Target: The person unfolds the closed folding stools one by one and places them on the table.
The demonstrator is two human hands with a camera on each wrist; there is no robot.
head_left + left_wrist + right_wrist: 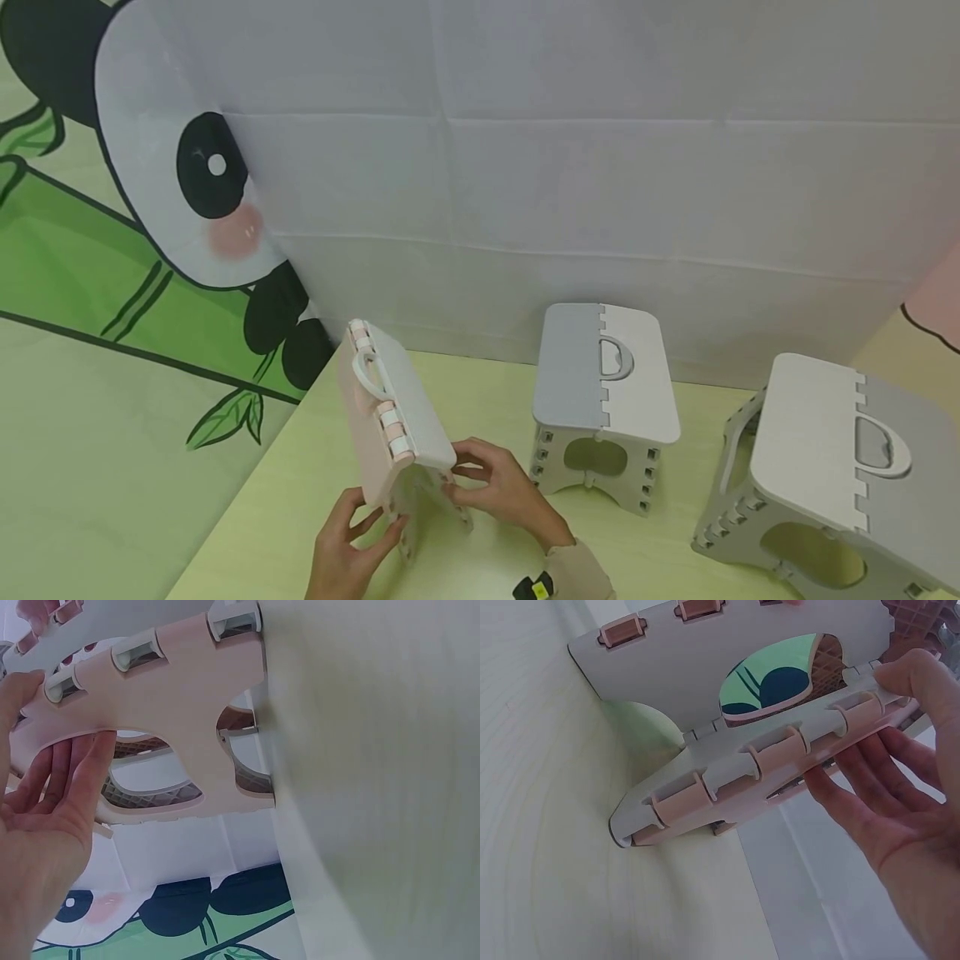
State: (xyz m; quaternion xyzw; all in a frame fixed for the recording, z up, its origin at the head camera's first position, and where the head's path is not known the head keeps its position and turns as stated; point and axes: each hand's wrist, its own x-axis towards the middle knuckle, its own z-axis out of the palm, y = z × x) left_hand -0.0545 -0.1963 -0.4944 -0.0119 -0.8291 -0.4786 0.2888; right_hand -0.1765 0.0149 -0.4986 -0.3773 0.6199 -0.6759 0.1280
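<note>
A pink and white folding stool (416, 400) stands half folded on the table's left part, its two seat halves sloping down from a hinge ridge with a white handle (369, 377). My left hand (348, 546) grips its near left leg panel; in the left wrist view, the fingers reach into the oval opening of the pink panel (161, 690), thumb at the edge. With thumb and fingers on either side, my right hand (502, 492) holds the right leg panel, whose hinged edge (731, 776) shows in the right wrist view. The legs are bent partly inward.
A grey and white folding stool (637, 375) stands unfolded right of my right hand. Another, nearer grey and white stool (810, 442) stands unfolded at the right. Behind the pale yellow table (480, 367) hangs a cloth (570, 183) with a panda print.
</note>
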